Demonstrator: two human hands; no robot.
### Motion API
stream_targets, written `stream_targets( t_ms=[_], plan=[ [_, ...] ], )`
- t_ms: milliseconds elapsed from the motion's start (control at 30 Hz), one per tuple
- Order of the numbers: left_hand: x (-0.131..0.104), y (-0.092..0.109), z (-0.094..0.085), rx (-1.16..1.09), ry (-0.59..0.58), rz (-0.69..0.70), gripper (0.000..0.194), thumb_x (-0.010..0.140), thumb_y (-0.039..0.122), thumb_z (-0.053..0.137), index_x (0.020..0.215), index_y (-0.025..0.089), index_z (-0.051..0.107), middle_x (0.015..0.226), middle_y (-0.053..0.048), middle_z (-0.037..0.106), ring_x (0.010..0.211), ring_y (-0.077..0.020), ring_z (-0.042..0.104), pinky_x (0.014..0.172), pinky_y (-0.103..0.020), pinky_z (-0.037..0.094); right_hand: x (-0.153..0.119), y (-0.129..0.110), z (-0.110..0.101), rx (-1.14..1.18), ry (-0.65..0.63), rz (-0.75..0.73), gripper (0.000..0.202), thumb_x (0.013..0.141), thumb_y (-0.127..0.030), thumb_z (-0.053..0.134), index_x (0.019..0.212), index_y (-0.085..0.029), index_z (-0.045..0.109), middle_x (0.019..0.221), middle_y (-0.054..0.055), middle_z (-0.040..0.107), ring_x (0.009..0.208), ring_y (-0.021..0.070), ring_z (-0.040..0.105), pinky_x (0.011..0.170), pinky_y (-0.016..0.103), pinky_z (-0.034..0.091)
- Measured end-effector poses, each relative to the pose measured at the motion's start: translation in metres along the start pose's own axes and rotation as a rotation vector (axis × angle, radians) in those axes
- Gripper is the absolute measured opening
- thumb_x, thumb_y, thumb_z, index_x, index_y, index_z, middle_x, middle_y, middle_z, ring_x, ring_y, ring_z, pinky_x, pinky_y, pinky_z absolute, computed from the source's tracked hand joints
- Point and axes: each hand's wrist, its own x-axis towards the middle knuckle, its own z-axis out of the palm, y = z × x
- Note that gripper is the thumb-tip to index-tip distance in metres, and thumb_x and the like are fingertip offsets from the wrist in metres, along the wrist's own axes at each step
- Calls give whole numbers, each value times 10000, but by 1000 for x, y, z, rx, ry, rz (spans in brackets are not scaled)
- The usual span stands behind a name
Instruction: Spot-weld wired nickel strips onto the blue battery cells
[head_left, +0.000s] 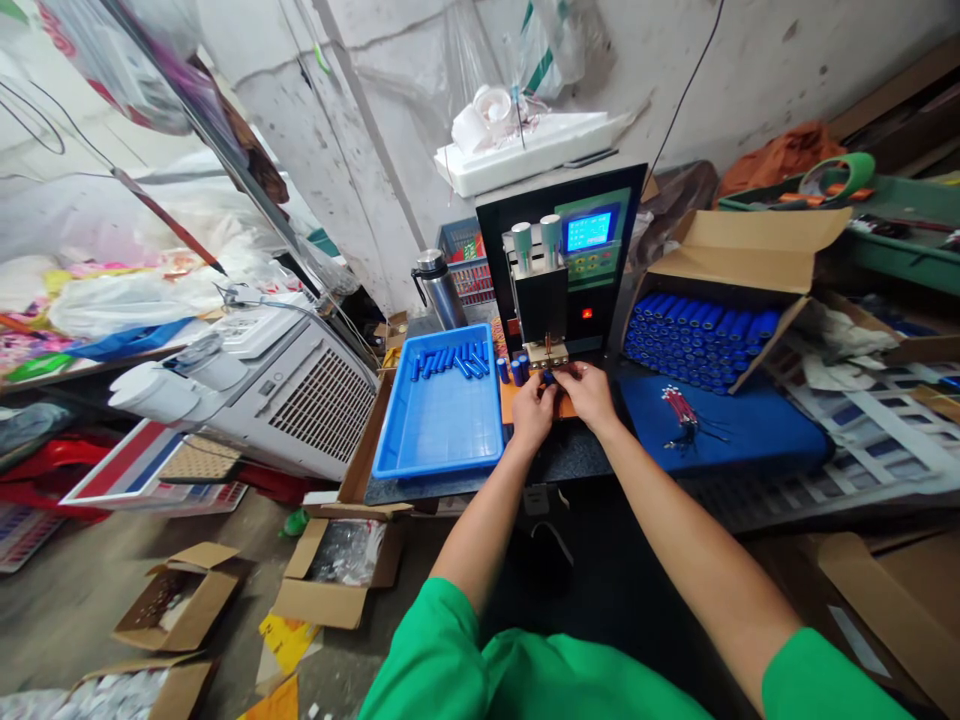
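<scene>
Both my hands meet under the head of a black spot welder (543,300) with a lit blue screen. My left hand (534,408) is closed, its fingertips pinching a blue battery cell (550,378) that is mostly hidden. From the other side my right hand (589,393) closes its fingers at the same cell, just below the electrodes. A few more blue battery cells (517,371) stand upright just left of my fingers on an orange board (571,408). Small wires or tabs at the fingertips are too small to make out.
Left of my hands is a blue tray (439,462) with several cells at its back. A steel flask (442,290) stands behind it. To the right are a cardboard box (750,245) of stacked blue cells and a bundle of red and black wires (681,412) on a blue surface.
</scene>
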Motion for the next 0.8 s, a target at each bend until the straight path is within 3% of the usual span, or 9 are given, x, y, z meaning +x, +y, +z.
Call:
stream_targets(
  t_ms=[800],
  plan=[
    [-1, -1, -1, 0, 3, 21, 332, 896, 212, 569, 1206, 161, 679, 1120, -92, 734, 997, -219, 674, 916, -336, 508, -1, -5, -3, 19, -10, -11, 259, 698, -405, 722, 747, -151, 707, 804, 99, 743, 752, 227, 663, 757, 349, 502]
  ],
)
